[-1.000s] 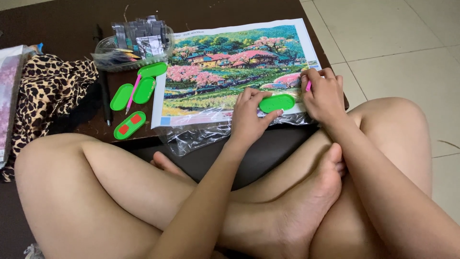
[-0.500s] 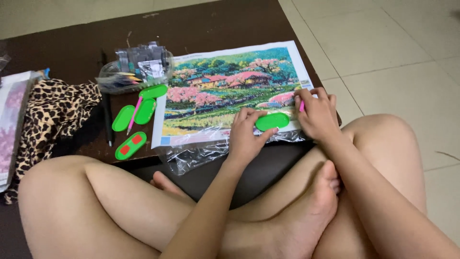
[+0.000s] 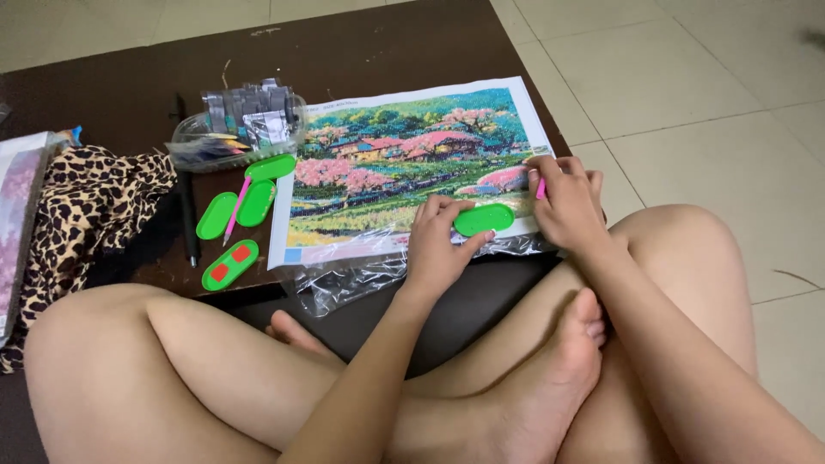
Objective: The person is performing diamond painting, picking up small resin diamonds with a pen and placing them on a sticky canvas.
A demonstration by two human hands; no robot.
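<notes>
Diamond-painting canvas on dark low table, both hands at its near right corner

Left hand: fingers closed on green oval bead tray, which lies on the canvas's lower edge. Right hand: fingers pinched together on pink applicator pen, tip at the right border, just inside the table edge. Clear plastic wrap overhangs the near edge. Spare green trays and clear tub of packets left of canvas; bare tabletop beyond the far edge; tiled floor right
</notes>
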